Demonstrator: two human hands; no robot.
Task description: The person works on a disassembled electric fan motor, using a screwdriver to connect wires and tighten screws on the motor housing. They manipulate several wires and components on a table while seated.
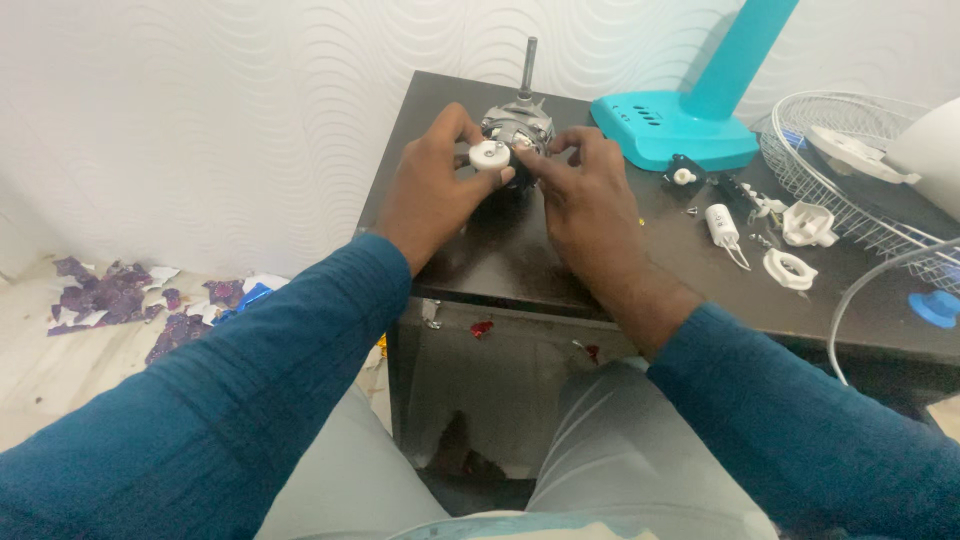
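Head cam, L to R: left hand (pixel 437 190) pinching white round knob (pixel 489 155) w/ thumb + fingers, pressed against fan motor (pixel 520 128) on dark table (pixel 480 265); right hand (pixel 585 195) fingertips gripping motor's side; teal fan base (pixel 675 125), wire grille (pixel 850 140) further right

One view only, worn on the head. Looking down and forward over both forearms, close in on the left hand (pixel 432 190) and right hand (pixel 585 205) at the near part of the dark table (pixel 520 265). Facing a pale wavy-patterned wall (pixel 250 110) straight ahead. Taking in floor with purple scraps (pixel 110 295) at lower left, a turquoise fan base (pixel 675 125) and wire fan guard (pixel 850 165) at upper right. Knees at the bottom edge.
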